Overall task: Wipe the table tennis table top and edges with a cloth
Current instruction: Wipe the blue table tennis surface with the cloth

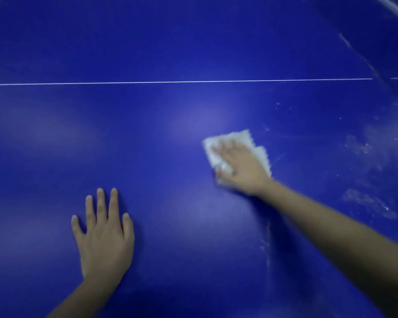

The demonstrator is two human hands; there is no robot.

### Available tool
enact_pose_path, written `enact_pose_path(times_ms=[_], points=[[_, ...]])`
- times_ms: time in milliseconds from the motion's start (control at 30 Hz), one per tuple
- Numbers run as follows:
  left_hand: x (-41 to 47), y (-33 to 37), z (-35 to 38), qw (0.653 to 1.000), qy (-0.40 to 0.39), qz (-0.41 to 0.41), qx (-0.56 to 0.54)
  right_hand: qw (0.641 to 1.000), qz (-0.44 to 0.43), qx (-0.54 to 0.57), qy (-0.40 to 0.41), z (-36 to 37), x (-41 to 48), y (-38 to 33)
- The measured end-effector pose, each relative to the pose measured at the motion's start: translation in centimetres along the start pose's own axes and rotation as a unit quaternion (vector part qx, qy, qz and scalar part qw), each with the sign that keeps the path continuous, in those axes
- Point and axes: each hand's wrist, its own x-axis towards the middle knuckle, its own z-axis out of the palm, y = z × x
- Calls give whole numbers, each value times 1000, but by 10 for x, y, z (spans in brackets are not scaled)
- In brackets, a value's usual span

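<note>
White, crumpled fabric cloth [238,137] lay on the deep blue table tennis surface [147,134], right of the middle of my view and on my side of the thin white centre line [170,82]. My right hand [241,166] sat on top of it, fingers spread fairly straight and pressing it down on the surface, not clutching it. Motion blur kept me from seeing whether the thumb had tucked a fold. Cloth showed past the fingertips and along both sides of the palm.

My left hand [104,235] lay flat and relaxed on the bare surface, well apart from the cloth and nearer to me. It held nothing and, I judged, served as a brace.

I took the job to be partway through the top. The blue around and left of the cloth looked even and free of marks. Chalky white smears [368,203] marked the surface to the right of the cloth, with more pale specks [359,145] beyond them and a faint white streak [265,244] beside my right forearm. That dirty side was left to do, as was everything past the centre line. The white edge stripe [391,5] showed only in the far right corner, and I could not tell whether any edge had been wiped.
</note>
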Motion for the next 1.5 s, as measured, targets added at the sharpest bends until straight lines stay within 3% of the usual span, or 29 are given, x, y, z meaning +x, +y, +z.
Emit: enact_pose_path(times_ms=[67, 133, 200, 267, 367, 467, 567, 700, 833, 900, 1033, 1133, 1233, 1333, 1433, 1500], points=[[1, 1, 0, 1000, -6, -2, 6, 989, 151, -1, 5, 1, 25, 72], [2, 2, 0, 1000, -11, -7, 3, 954, 299, 30, 16, 0, 35, 112], [3, 2, 1, 1000, -15, -11, -1, 934, 353, 46, 10, -2, 49, 104], [4, 3, 1, 1000, -13, -20, -7, 960, 278, 15, 8, -1, 67, 61], [7, 6, -1, 999, -13, -32, -11, 996, 78, 34, 21, 8, 80, -44], [10, 9, -2, 999, -8, -43, -14, 989, -126, 81, 10, 9, 87, -126], [12, 8, -1, 999, -5, -45, -8, 988, -146, 43, 30, 0, 118, -112], [11, 5, 2, 999, 16, -33, -4, 996, 56, -24, 63, -18, 150, 22], [9, 5, 4, 999, 23, -30, -3, 938, 333, -48, 85, -12, 98, 176], [8, 3, 4, 999, 12, -32, 4, 925, 378, 24, 31, -8, 69, 196], [6, 2, 3, 1000, -4, -21, 14, 968, 247, 49, 19, -2, 19, 115], [2, 5, -2, 1000, -4, -7, 13, 997, 58, 48, 22, 1, -53, 0], [0, 5, -3, 1000, -9, -3, 6, 991, -134, -17, 14, 32, -143, -112], [1, 3, -1, 1000, 1, 3, 5, 994, -76, 68, -37, 39, -194, -160], [0, 4, -2, 1000, 7, 4, -3, 990, -137, -9, -45, 25, -187, -115], [0, 3, -2, 1000, 8, 5, -7, 1000, 0, 27, -12, 16, -165, -61]])
